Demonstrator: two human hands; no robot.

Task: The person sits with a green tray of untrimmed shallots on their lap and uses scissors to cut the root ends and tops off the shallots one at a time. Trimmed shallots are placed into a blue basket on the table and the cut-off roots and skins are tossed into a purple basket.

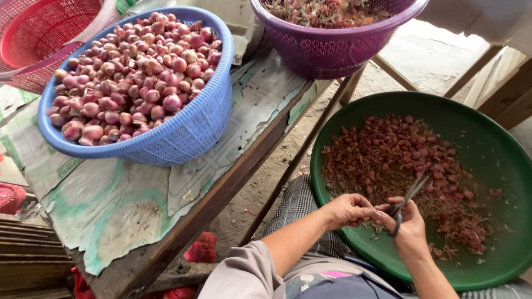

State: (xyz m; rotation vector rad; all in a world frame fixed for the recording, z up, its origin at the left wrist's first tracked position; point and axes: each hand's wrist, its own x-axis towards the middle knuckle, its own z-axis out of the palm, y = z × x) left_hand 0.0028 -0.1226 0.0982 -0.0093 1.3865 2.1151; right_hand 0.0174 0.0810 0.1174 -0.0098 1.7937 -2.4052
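Observation:
My right hand (411, 228) grips a pair of dark scissors (407, 198) over the near edge of a big green basin (499, 144). My left hand (348, 210) is closed just beside the scissors, pinching something small that I cannot make out. Several untrimmed shallots with roots and skins (404, 160) lie heaped in the basin. A blue basket (194, 124) on the table at the left is full of clean pink shallots (130, 72).
A purple basket (332, 47) of roots and trimmings stands at the table's far end. A red basket (33, 39) sits at the top left. The wooden table (166, 199) has a worn, peeling cover. Dirt floor lies between table and basin.

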